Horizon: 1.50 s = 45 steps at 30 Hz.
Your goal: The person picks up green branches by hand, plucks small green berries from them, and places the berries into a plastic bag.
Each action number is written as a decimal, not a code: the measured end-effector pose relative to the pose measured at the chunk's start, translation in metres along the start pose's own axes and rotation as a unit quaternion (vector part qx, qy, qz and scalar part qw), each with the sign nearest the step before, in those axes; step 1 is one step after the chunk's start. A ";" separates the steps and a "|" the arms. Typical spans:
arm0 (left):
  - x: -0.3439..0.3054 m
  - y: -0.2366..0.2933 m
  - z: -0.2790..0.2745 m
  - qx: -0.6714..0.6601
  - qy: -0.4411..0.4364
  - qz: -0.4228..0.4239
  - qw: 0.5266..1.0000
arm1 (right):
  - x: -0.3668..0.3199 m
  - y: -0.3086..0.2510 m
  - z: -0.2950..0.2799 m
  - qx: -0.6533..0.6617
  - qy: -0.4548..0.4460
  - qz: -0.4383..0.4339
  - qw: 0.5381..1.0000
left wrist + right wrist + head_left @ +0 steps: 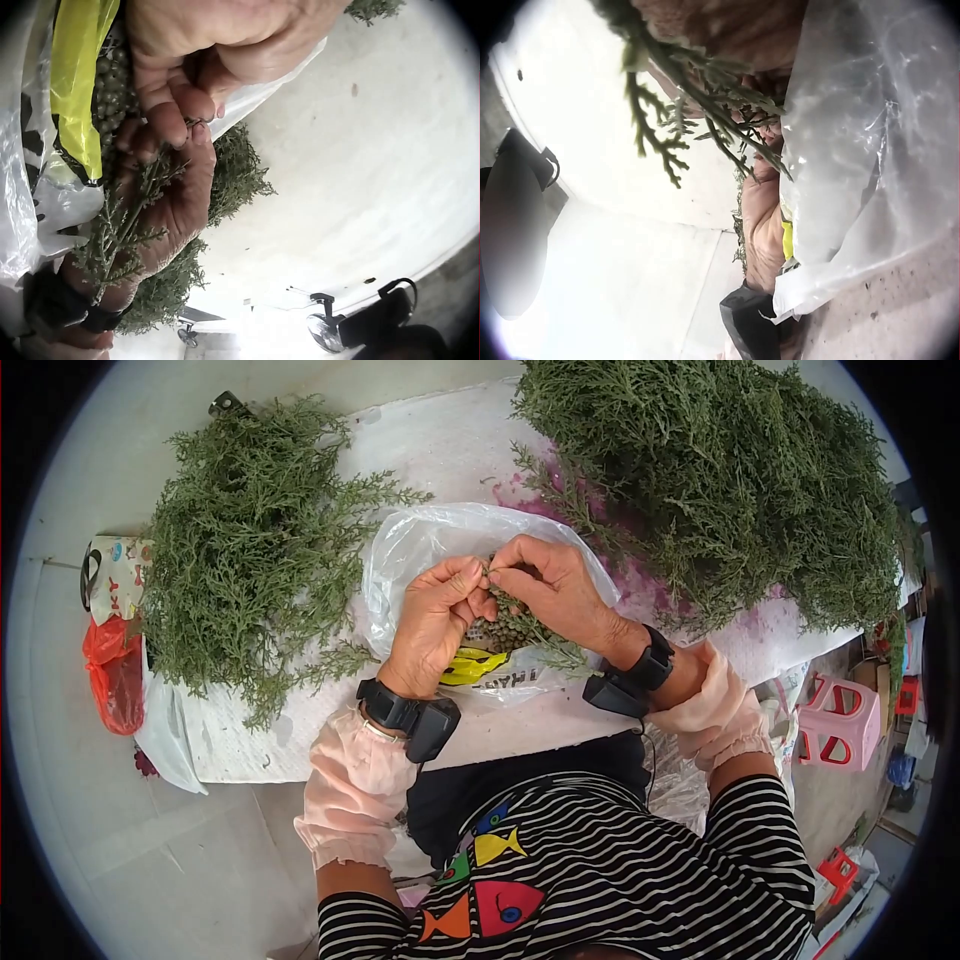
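Observation:
My left hand [435,615] and right hand [565,595] meet fingertip to fingertip over an open clear plastic bag [395,555]. The right hand holds a green conifer sprig [124,232], which runs back along its palm towards the wrist. My left thumb and fingers pinch at the sprig's end beside the right fingertips; what lies between them is mostly hidden. Small round greenish-brown berries [112,94] fill the bag's bottom beneath the hands. Seen from the right wrist, scaly leaf twigs [712,112] hang in front of the fingers.
A heap of conifer branches [250,550] lies to the left, and a larger pile [730,490] to the right. White padded cloth [430,445] covers the table, stained purple near the right pile. A red bag [113,675] hangs at the left; a pink stool [840,720] stands at the right.

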State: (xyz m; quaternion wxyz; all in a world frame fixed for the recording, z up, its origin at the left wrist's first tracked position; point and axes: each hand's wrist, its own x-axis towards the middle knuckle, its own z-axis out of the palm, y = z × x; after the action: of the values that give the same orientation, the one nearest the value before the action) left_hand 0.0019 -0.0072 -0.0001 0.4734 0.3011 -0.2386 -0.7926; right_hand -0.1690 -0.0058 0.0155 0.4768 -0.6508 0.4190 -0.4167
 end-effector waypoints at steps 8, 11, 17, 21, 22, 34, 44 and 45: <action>0.001 0.001 -0.001 0.001 -0.003 0.001 1.000 | 0.001 0.002 -0.001 -0.009 -0.008 0.008 1.000; 0.000 0.002 0.002 0.006 0.008 0.009 1.000 | 0.003 0.001 -0.001 0.015 -0.018 0.018 1.000; -0.001 0.004 0.004 -0.009 0.032 0.027 0.999 | 0.005 0.003 -0.003 0.083 -0.029 0.010 0.996; 0.000 0.004 0.001 -0.016 0.004 0.023 1.000 | 0.005 0.001 -0.003 0.097 -0.030 0.022 0.995; 0.000 0.003 0.001 -0.017 0.004 0.024 1.000 | 0.005 0.001 -0.003 0.100 -0.030 0.027 0.994; 0.001 0.000 -0.002 -0.026 -0.011 0.008 1.000 | 0.003 0.007 -0.001 0.058 -0.014 0.021 0.998; 0.001 0.000 0.000 -0.009 0.001 0.000 1.000 | 0.001 0.008 0.001 0.037 -0.005 0.008 0.999; 0.000 0.000 0.000 -0.001 0.005 -0.001 1.000 | 0.001 0.008 0.001 0.032 -0.004 0.004 0.999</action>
State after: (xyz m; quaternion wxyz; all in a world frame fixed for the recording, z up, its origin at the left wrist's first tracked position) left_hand 0.0017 -0.0074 -0.0001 0.4745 0.3049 -0.2351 -0.7916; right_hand -0.1693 -0.0083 0.0073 0.5011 -0.6351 0.4058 -0.4253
